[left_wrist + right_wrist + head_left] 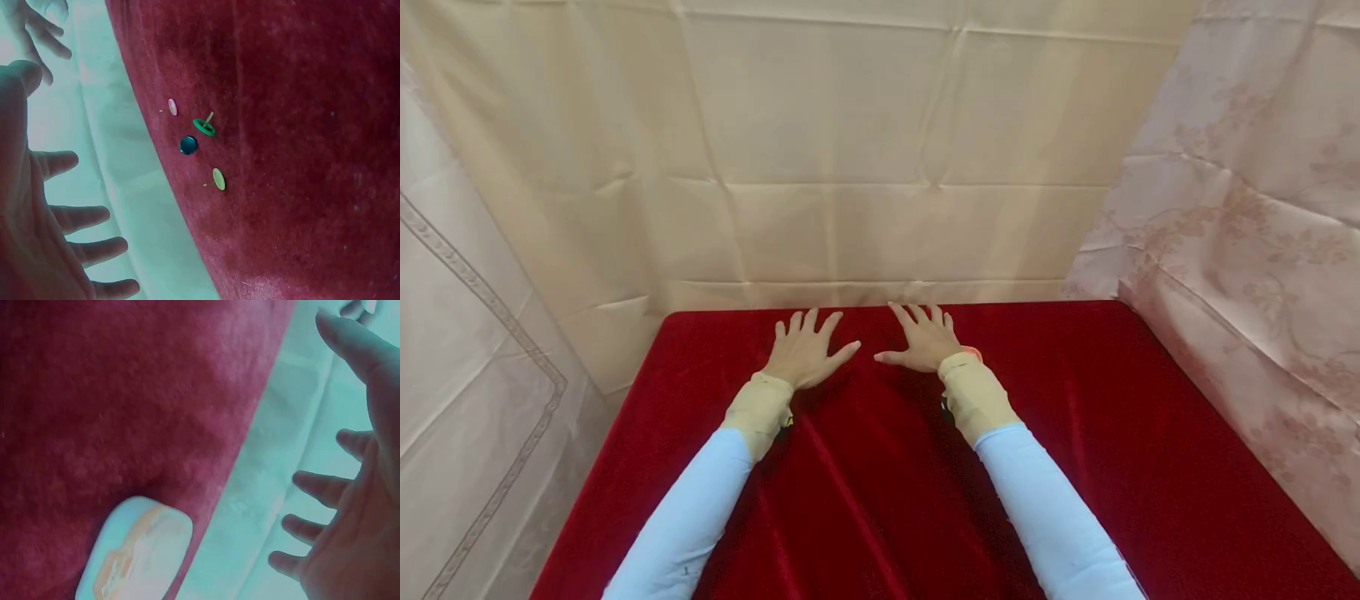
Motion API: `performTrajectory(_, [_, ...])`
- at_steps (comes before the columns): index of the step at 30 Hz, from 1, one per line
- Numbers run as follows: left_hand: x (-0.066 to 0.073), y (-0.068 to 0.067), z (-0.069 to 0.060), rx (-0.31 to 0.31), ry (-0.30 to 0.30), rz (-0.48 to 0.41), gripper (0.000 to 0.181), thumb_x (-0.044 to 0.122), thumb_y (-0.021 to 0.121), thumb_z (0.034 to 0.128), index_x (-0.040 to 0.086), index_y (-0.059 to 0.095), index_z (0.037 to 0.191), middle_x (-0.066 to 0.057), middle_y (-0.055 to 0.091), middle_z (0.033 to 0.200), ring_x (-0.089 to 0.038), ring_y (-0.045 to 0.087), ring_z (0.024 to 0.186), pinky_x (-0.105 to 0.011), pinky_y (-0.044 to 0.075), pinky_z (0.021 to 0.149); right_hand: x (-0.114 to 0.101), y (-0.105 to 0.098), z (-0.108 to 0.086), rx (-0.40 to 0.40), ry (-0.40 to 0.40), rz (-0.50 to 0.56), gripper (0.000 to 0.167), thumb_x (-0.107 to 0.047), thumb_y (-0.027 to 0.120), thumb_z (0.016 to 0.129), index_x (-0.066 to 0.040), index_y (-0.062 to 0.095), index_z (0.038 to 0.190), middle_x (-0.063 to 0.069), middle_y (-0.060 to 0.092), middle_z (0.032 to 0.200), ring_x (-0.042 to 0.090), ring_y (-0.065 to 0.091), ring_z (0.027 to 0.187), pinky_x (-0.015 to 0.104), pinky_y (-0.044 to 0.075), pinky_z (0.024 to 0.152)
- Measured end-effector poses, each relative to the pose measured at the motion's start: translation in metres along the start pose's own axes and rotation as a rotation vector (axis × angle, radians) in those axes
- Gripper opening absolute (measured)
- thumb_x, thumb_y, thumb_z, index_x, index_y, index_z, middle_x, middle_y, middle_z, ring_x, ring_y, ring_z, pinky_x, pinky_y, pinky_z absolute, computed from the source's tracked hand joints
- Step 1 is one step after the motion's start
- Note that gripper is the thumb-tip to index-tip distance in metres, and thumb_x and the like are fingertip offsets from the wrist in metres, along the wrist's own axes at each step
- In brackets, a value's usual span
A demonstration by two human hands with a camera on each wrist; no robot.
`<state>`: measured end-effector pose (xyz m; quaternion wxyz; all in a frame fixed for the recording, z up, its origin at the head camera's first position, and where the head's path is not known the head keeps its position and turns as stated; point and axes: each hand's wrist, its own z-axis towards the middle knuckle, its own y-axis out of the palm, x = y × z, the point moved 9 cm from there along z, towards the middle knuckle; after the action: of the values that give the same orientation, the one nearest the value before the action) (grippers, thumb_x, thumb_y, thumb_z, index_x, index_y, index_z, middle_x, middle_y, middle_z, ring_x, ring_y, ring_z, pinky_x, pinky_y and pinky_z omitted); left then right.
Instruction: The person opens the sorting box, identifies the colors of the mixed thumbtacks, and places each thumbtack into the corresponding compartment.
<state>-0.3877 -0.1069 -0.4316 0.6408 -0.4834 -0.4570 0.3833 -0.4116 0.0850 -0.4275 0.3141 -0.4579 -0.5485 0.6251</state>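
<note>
Left hand [803, 354]: fingers straight and spread; holds nothing; poised near the table's [1097, 375] far edge. What look like four tacks lie apart near that edge below it: yellow tack [219, 179], dark tack [189, 145], green tack [204, 127], pink tack [173, 107]; the green tack's stem shows. A flat palm pressed down here could be pricked; a sweep toward the far edge could push tacks off the table; the cause in both cases would be the hand screening them from the head view.

Right hand [927, 340]: fingers likewise spread; grips nothing; pale case [153, 550] lies near the far edge below it, partly out of frame in the right wrist view; a careless knock could tip it over the edge; whether it is closed cannot be told.

Left drape [490, 417], back drape [850, 125] and right drape [1240, 275] surround the table; the back drape limits forward reach; folds in the cloth could deflect small parts.
</note>
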Motion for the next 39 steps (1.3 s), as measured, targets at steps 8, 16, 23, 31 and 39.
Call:
performTrajectory(8, [0.018,-0.009,-0.007,0.089,0.088,-0.156,0.064,0.052,0.051,0.1039,0.009,0.046,0.15,-0.021,0.042,0.151,-0.042,0.033,0.14,-0.061,0.028,0.112,0.05,0.002,-0.03,-0.127,-0.02,0.198,0.101,-0.055,0.079,0.085,-0.018,0.028,0.163,0.02,0.03,0.163,0.051,0.023,0.144,0.069,0.023,0.112])
performTrajectory(16, [0.024,-0.02,-0.024,0.087,0.094,-0.464,0.042,0.033,0.061,0.1038,0.006,0.059,0.136,-0.012,0.057,0.138,-0.033,0.041,0.135,-0.051,0.039,0.108,0.095,0.002,-0.059,-0.067,-0.068,0.308,0.085,-0.029,0.091,0.079,-0.007,0.05,0.15,0.021,0.055,0.144,0.043,0.05,0.131,0.061,0.042,0.106])
performTrajectory(23, [0.028,-0.018,-0.036,0.057,0.105,-0.572,0.039,0.029,0.063,0.1036,0.005,0.06,0.134,-0.011,0.061,0.133,-0.035,0.052,0.127,-0.048,0.046,0.103,0.1,0.004,-0.064,0.097,-0.124,0.337,0.062,-0.019,0.09,0.08,-0.003,0.064,0.135,0.02,0.065,0.13,0.037,0.061,0.117,0.054,0.046,0.101])
performTrajectory(31, [0.043,-0.02,-0.04,0.064,0.171,-0.629,0.03,0.026,0.066,0.1021,0.012,0.062,0.128,-0.01,0.065,0.124,-0.025,0.061,0.109,-0.043,0.054,0.091,0.102,0.009,-0.07,0.13,-0.105,0.413,0.06,-0.021,0.089,0.081,-0.008,0.065,0.135,0.013,0.069,0.12,0.026,0.065,0.099,0.046,0.052,0.087])
performTrajectory(39, [0.05,0.002,-0.041,-0.055,0.222,-0.578,0.042,0.027,0.074,0.0973,0.009,0.06,0.132,-0.009,0.065,0.125,-0.013,0.061,0.089,-0.033,0.053,0.08,0.071,0.012,-0.07,0.037,-0.173,0.528,0.065,-0.029,0.09,0.082,-0.016,0.062,0.139,0.003,0.067,0.118,0.022,0.066,0.098,0.039,0.054,0.084])
